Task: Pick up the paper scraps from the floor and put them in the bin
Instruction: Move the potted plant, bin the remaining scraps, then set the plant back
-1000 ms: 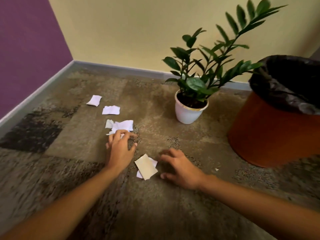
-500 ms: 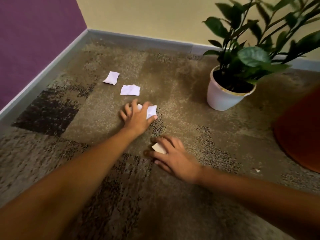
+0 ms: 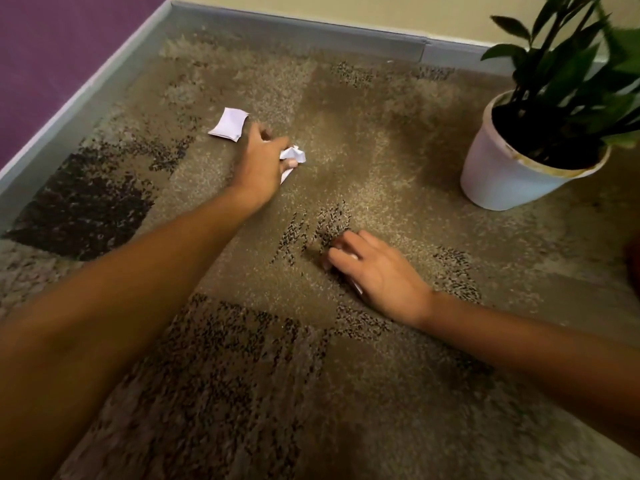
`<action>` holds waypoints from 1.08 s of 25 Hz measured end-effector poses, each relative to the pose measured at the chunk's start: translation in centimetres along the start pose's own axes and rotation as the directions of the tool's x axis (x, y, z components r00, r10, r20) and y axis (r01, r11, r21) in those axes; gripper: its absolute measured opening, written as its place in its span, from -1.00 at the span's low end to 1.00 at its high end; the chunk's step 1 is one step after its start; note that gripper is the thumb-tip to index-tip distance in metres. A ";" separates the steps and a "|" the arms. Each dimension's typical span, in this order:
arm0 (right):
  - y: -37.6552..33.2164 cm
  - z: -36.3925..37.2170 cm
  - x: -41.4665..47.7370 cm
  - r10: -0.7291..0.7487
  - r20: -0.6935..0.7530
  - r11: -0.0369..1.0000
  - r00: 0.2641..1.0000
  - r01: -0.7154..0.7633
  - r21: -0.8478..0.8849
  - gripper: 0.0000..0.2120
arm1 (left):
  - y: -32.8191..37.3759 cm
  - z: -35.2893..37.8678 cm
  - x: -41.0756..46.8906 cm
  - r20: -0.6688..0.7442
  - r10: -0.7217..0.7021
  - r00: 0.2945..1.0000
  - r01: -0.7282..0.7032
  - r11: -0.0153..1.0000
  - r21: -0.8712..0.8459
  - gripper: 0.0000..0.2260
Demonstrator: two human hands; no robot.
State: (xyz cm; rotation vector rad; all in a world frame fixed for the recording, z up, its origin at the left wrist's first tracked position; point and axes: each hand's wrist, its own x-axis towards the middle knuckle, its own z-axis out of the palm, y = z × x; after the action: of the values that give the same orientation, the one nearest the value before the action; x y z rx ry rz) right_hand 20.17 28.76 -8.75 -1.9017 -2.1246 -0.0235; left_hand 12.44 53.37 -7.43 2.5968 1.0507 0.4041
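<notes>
Crumpled white scraps (image 3: 294, 156) are gripped in the left hand (image 3: 263, 164), low over the carpet (image 3: 346, 133). One flat white scrap (image 3: 229, 124) lies just beside that hand, near the grey skirting (image 3: 86, 95). The right hand (image 3: 377, 271) rests on the carpet, fingers curled over a pale scrap (image 3: 358, 289) that is mostly hidden, and a white plant pot (image 3: 502, 174) stands well apart.

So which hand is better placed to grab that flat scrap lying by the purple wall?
Probably the left hand: it sits right beside the flat scrap, though it grips crumpled paper. The right hand is farther back, curled round a second scrap.
</notes>
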 end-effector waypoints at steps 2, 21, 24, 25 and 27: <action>0.1 0.3 0.0 -0.004 -0.017 1.000 1.000 0.004 0.010 -0.63 | -0.2 0.0 0.8 0.068 -0.014 0.998 0.011 0.999 0.043 -0.76; 0.4 0.0 -0.4 0.020 0.007 0.991 1.000 -0.020 0.130 -0.62 | -3.3 -2.1 6.6 -0.065 -0.676 0.734 0.679 0.732 0.051 -0.36; 0.5 0.0 -0.4 0.014 0.005 0.991 1.000 -0.014 0.133 -0.65 | -3.6 -1.7 6.5 -0.079 -0.603 0.793 0.607 0.794 0.032 -0.48; 0.5 0.0 -0.4 0.015 0.005 0.991 1.000 -0.016 0.133 -0.64 | -3.8 -1.7 6.4 -0.092 -0.574 0.814 0.576 0.817 0.000 -0.55; 0.6 0.0 -0.5 0.015 0.010 0.991 1.000 -0.016 0.130 -0.62 | -4.1 -1.9 6.0 -0.172 -0.548 0.819 0.542 0.836 -0.085 -0.70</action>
State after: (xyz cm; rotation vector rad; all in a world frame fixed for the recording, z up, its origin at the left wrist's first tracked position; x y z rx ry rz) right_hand 20.75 28.39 -8.99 -1.8460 -2.0630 0.1244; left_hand 13.34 60.72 -6.38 2.1148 1.7667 0.5178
